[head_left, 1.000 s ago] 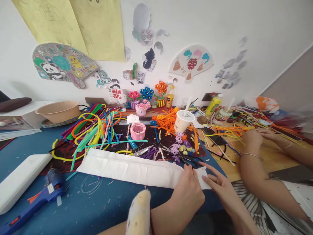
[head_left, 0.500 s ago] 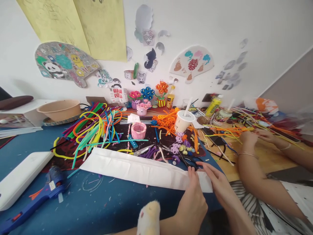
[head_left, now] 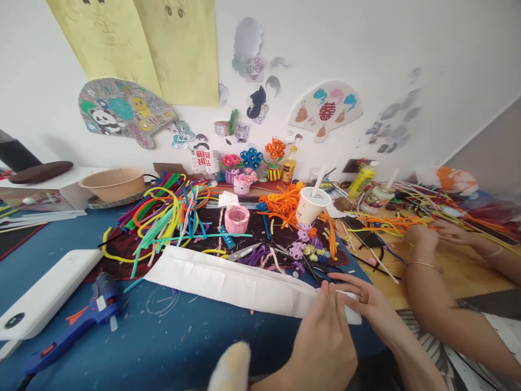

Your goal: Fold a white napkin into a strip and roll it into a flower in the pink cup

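A long folded white sheet (head_left: 228, 282), paper or thin cloth, lies slantwise across the front of the blue table. At its right end, my left hand (head_left: 325, 339) presses its fingertips together on the sheet. Close beside it, my right hand (head_left: 368, 304) grips the end, thumb on top and fingers partly spread behind. A small fold rises between the two hands. Just behind my fingers lie dark-handled scissors (head_left: 321, 270), partly hidden. A pale plush thing (head_left: 232, 366) sits at my left wrist.
A blue glue gun (head_left: 87, 315) and a white oblong device (head_left: 49, 290) lie at left. Colourful pipe cleaners (head_left: 166, 212), a pink pot (head_left: 236, 220) and a lidded cup (head_left: 312, 205) stand behind. At right, another person's hands (head_left: 425, 239) work over orange pipe cleaners.
The view has shifted slightly, so everything sits a little further right and lower. My hands have drawn together at the sheet's right end, and a fold now stands up there.
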